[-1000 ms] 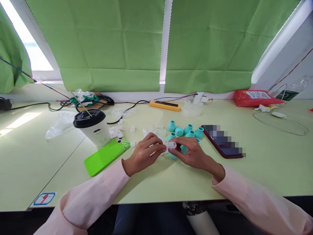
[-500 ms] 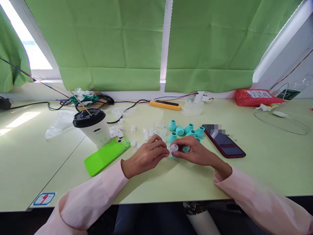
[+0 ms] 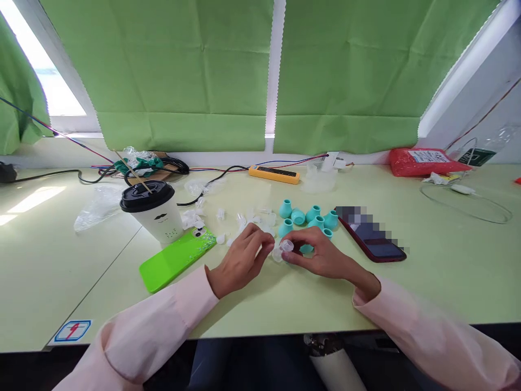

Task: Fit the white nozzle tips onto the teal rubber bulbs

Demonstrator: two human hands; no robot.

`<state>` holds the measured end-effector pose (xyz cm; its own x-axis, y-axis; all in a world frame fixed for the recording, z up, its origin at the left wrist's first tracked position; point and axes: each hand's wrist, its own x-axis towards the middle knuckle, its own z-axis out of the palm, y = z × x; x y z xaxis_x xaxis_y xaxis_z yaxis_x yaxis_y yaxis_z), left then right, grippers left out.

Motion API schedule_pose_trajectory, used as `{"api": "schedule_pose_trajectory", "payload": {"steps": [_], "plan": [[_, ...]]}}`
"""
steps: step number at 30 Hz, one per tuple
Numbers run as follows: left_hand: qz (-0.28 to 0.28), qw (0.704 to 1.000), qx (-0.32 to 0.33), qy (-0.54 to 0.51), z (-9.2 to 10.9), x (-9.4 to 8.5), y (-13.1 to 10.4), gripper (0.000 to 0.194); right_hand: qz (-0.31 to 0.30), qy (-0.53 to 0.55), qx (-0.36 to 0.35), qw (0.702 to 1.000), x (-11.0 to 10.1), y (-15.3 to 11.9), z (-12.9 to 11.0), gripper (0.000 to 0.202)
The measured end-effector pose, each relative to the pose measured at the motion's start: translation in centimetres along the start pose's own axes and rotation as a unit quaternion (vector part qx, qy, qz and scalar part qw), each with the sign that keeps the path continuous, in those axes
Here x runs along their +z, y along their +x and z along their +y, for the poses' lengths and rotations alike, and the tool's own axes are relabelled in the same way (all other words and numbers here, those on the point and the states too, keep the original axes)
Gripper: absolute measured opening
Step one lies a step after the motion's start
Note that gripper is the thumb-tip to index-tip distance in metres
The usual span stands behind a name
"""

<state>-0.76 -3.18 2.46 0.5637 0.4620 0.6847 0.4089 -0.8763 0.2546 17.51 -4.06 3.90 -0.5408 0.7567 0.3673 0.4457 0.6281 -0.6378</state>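
Between the thumb and fingers of my right hand (image 3: 321,254) is a small clear plastic piece (image 3: 287,246) with a round rim facing up. Just left of it and lower, a translucent round part (image 3: 277,255) shows; whether it is joined to the held piece I cannot tell. My left hand (image 3: 244,255) is a short way to the left, thumb and fingertips pinched together, with anything between them hidden. Several teal bulb-shaped pieces (image 3: 286,228) with open necks stand behind my right hand. Small clear and white plastic parts (image 3: 241,219) lie scattered behind my left hand.
Left of my hands lie a green phone case (image 3: 171,262) and a lidded paper cup (image 3: 157,220). A dark red phone (image 3: 372,236) lies to the right. Farther back are a yellow-orange device (image 3: 273,174), cables (image 3: 177,164) and a red package (image 3: 425,162).
My left hand has drawn back left from the clear piece, opening a gap between the hands. The translucent round part now shows there. My right hand keeps its hold, shifted slightly left.
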Motion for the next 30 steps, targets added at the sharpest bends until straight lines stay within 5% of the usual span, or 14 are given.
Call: {"api": "schedule_pose_trajectory", "payload": {"steps": [8,14,23,30], "plan": [[-0.123,0.95,-0.149,-0.244,0.1,-0.6,0.4,0.021,-0.04,0.035,-0.017,0.998,-0.7,0.0,0.1,0.015],[-0.194,0.934,-0.153,-0.257,0.3,-1.2,0.6,0.02,-0.061,0.049,-0.011,0.997,-0.7,0.0,0.1,0.015],[-0.121,0.981,-0.088,-0.124,0.4,-1.2,0.2,0.014,-0.029,0.067,0.031,0.997,-0.2,0.0,0.1,0.017],[-0.047,0.958,-0.105,-0.262,0.0,-0.8,0.3,0.009,-0.036,0.107,0.039,0.993,-0.1,0.0,0.0,0.017]]}}
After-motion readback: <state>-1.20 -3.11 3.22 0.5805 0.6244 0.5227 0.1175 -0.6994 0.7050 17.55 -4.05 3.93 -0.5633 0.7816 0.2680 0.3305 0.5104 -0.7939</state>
